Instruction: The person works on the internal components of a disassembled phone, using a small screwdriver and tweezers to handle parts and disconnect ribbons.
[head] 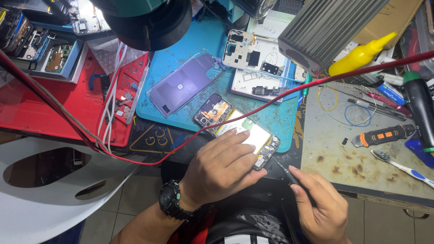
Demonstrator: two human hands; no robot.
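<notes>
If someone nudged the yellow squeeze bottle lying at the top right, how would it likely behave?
The yellow squeeze bottle lies on its side across clutter, so it would probably roll or slide. It looks like soft plastic, likely light and squashy. Its tapered nozzle would probably make it roll in a curve.
</notes>
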